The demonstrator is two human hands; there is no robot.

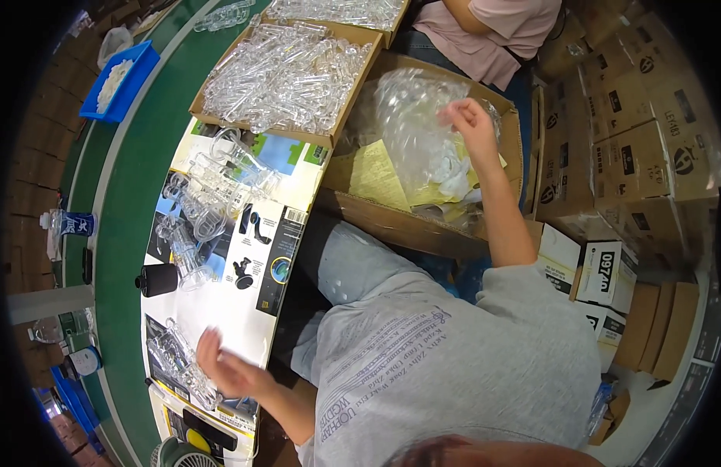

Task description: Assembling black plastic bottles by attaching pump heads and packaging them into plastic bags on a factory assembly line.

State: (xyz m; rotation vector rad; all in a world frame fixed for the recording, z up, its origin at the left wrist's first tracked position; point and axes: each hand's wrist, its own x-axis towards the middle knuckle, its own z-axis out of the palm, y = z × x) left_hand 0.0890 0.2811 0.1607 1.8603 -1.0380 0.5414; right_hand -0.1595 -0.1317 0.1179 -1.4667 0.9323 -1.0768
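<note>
1. The right hand (471, 123) reaches out over an open cardboard carton (411, 222), fingers loosely apart, pinching nothing that I can make out; whether the fingertips touch the clear plastic bag (411, 117) just left of them I cannot tell.
2. That one bag bulges out of the carton, crumpled. Below and left of the right hand lies one yellow paper sheet (372, 175), and directly under the hand sits some white wadding (454, 179).
3. The left hand (224, 366) hovers with open, spread fingers, blurred, holding nothing. Just left of it lies a cluster of clear plastic parts (177, 362), too tangled to count, on a flattened printed box (278, 241).
4. Further beyond the left hand, on the same printed surface, a second cluster of clear plastic parts (205, 202) lies, near one black cylinder (158, 279).
5. Beyond that sit two shallow cardboard trays: a near one (286, 74) heaped with clear parts, and a far one (352, 12) cut by the upper edge.
6. Left of both hands runs a green conveyor belt (131, 194), with one blue bin (123, 82) of white pieces beside it.
7. Another person in a pink shirt (504, 31) sits past the carton. Stacked brown cartons (640, 148) stand right of the right hand.
</note>
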